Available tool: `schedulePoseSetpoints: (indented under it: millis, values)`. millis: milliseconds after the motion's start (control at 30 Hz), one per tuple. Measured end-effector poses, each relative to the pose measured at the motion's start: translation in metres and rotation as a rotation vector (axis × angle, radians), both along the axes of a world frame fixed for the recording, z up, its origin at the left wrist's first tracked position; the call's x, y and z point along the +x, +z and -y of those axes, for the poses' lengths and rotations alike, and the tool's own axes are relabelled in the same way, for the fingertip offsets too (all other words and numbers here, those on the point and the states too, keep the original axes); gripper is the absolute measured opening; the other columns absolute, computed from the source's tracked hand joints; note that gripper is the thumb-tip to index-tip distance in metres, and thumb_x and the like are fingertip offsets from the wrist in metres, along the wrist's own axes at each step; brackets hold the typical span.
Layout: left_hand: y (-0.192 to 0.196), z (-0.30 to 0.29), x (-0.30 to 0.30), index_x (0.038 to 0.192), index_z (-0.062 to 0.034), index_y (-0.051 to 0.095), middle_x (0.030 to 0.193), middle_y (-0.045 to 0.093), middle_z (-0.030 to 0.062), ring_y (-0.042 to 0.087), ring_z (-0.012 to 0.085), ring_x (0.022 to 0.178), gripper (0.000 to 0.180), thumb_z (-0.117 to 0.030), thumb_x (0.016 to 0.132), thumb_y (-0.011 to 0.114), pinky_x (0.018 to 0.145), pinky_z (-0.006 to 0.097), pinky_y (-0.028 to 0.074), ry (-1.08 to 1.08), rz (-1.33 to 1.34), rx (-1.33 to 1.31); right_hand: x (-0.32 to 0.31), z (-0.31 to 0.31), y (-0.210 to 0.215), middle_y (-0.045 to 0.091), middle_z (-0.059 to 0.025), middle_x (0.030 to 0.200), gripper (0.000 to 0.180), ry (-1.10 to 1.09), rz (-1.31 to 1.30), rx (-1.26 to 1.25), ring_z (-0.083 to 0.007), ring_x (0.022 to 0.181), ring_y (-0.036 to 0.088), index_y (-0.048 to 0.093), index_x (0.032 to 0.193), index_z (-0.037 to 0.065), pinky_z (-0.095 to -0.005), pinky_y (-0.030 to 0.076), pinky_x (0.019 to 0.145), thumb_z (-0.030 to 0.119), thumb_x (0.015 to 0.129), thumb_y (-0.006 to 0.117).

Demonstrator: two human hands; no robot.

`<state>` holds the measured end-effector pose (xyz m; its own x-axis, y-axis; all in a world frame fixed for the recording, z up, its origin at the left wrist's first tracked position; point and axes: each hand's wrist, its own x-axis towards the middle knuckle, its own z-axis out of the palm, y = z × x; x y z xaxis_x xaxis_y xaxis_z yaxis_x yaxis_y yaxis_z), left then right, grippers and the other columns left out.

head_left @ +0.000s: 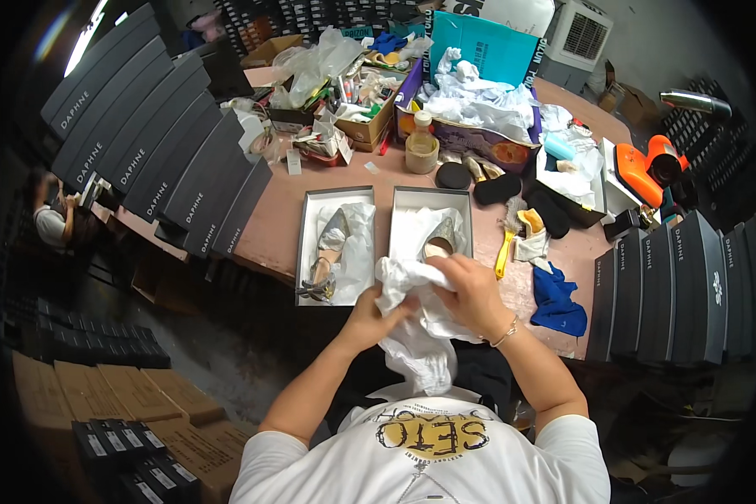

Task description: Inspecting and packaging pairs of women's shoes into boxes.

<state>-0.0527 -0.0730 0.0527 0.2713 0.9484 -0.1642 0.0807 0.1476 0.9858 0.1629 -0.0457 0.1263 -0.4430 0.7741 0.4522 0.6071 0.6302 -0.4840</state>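
Both hands closed on one bunch of white tissue paper (pixel 416 323): left hand (pixel 370 319) pinching its lower left fold, right hand (pixel 470 290) curled over the top, fingers pressed into the wad; paper held just above the near edge of the pink surface (pixel 277 223) and trailing down toward the lap. Directly beyond the right hand, an open grey shoe box (pixel 433 200) lined with white paper, a pointed pale shoe (pixel 441 239) inside, its heel end partly hidden by the hand and the wad. Just beside it on the left, a second open grey box (pixel 304 244), holding a pointed glittery heeled shoe (pixel 328 252) along its left side and loose white paper on the right. To the right of the boxes, a yellow-handled brush (pixel 504 252), a blue cloth (pixel 559 302) at the surface edge, black pads (pixel 496 189) and a small jar (pixel 422 147). Farther back, cardboard trays of small clutter, crumpled white paper heaped in a purple box (pixel 479 139), a teal bag (pixel 496 46). Orange tool (pixel 647 168) at the far right. Closed dark shoe boxes standing in a row on the right (pixel 689 286), a fanned stack of dark lids on the left (pixel 143 134). Brown cartons (pixel 101 395) on the floor at lower left.
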Motion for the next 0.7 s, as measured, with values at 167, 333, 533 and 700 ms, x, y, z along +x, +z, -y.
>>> schedulePoseSetpoints:
  millis: [167,333,533,700]
  values:
    - [0.001,-0.017,-0.018,0.121,-0.0003,0.053,0.114,0.062,0.0088,0.062,0.0195,0.102,0.032,-0.009,0.091,0.054,0.087,0.032,0.052,-0.068,0.791,-0.499,0.009,0.014,-0.012,0.056,-0.0034,0.092,0.037,0.198,0.250,0.287,-0.0179,0.070,0.055,0.064,0.109,0.014,-0.0298,0.045,0.061,0.010,0.072,0.065]
    - [0.022,-0.006,-0.021,0.129,-0.0006,0.046,0.125,0.055,0.0101,0.055,0.0166,0.113,0.041,-0.018,0.092,0.054,0.093,0.031,0.047,-0.078,0.946,-0.489,0.008,0.024,-0.012,0.054,-0.0036,0.103,0.038,0.227,0.460,0.243,-0.0157,0.083,0.055,0.064,0.109,0.014,-0.0332,0.045,0.070,0.018,0.071,0.069]
    - [0.027,-0.011,-0.016,0.131,-0.0024,0.047,0.114,0.060,0.0042,0.056,0.0109,0.104,0.051,-0.009,0.085,0.068,0.090,0.027,0.046,-0.202,0.386,-0.132,0.009,0.002,0.016,0.050,-0.0123,0.128,0.060,0.410,-0.239,-0.316,-0.0250,0.117,0.049,0.058,0.120,0.005,-0.0365,0.041,0.095,0.033,0.072,0.080]
    - [0.048,-0.022,-0.014,0.134,-0.0028,0.044,0.115,0.059,0.0049,0.055,0.0115,0.106,0.059,-0.013,0.083,0.072,0.094,0.027,0.043,-0.122,0.145,0.104,0.010,0.000,-0.010,0.063,-0.0005,0.098,0.041,0.257,-0.490,-1.085,-0.0081,0.093,0.055,0.060,0.116,-0.001,-0.0256,0.045,0.083,0.015,0.081,0.074]
